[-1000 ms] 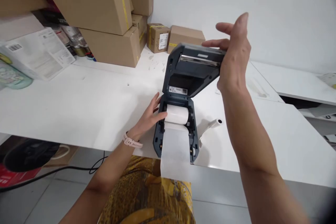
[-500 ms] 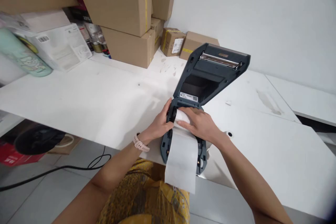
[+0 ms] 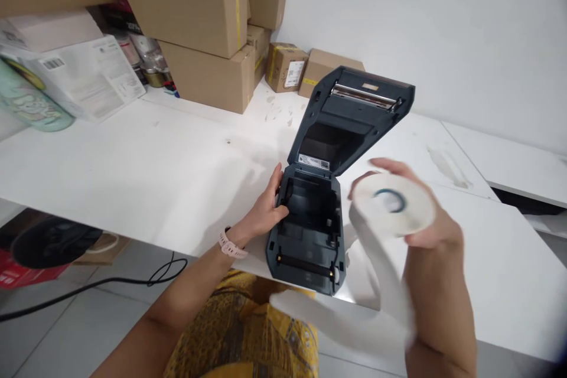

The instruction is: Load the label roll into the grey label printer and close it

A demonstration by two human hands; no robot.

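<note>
A dark grey label printer [image 3: 310, 212] stands at the table's front edge, its lid [image 3: 354, 118] tilted up and its roll bay bare. My left hand [image 3: 266, 207] grips the printer's left side wall, with the thumb over the rim. To the right of the printer, my right hand [image 3: 436, 224] holds a white label roll [image 3: 419, 207] above the table, fingers wrapped around it. The roll is smeared by motion. From it a loose strip of label paper [image 3: 385, 271] hangs down and curls back to the left over the front edge.
Cardboard boxes [image 3: 204, 77] are stacked at the back left. Two smaller cartons [image 3: 286, 68] stand by the wall. A mint bottle [image 3: 35, 97] and a white box [image 3: 95, 77] are at the far left. A black cable [image 3: 110, 280] runs below the table.
My right hand has lifted the label roll out of the printer and moved it to the right, its paper strip trailing. My left hand has stayed on the printer's side.
</note>
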